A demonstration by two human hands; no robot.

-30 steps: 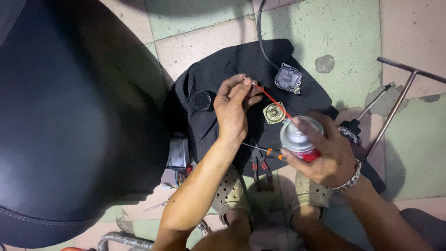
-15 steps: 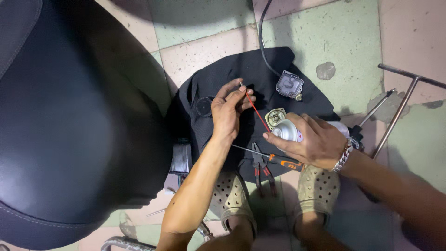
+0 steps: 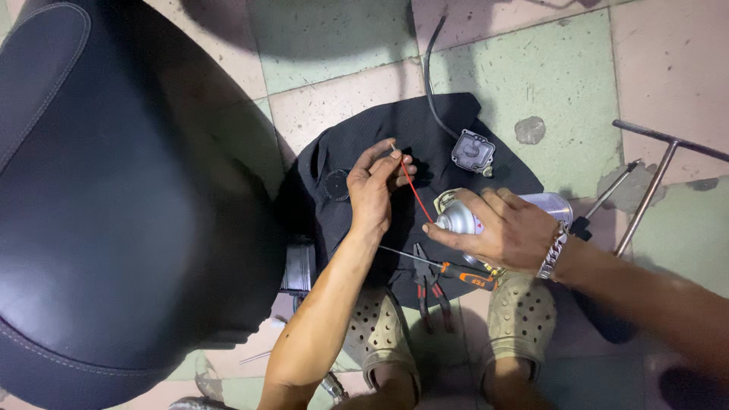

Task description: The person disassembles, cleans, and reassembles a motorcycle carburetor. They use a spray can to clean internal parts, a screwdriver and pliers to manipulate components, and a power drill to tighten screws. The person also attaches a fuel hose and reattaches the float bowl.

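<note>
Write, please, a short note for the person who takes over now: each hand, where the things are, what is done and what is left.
Left hand: fingertips pinch the far end of the thin red spray straw, over the black cloth.
Right hand: closed grip around the silver spray can, lying sideways, nozzle toward the left hand.
On the cloth: small grey metal square part, round black cap, orange-handled screwdriver, red-handled pliers.
Done: straw fitted to the can.
Left: whether spraying has begun cannot be told.
</note>
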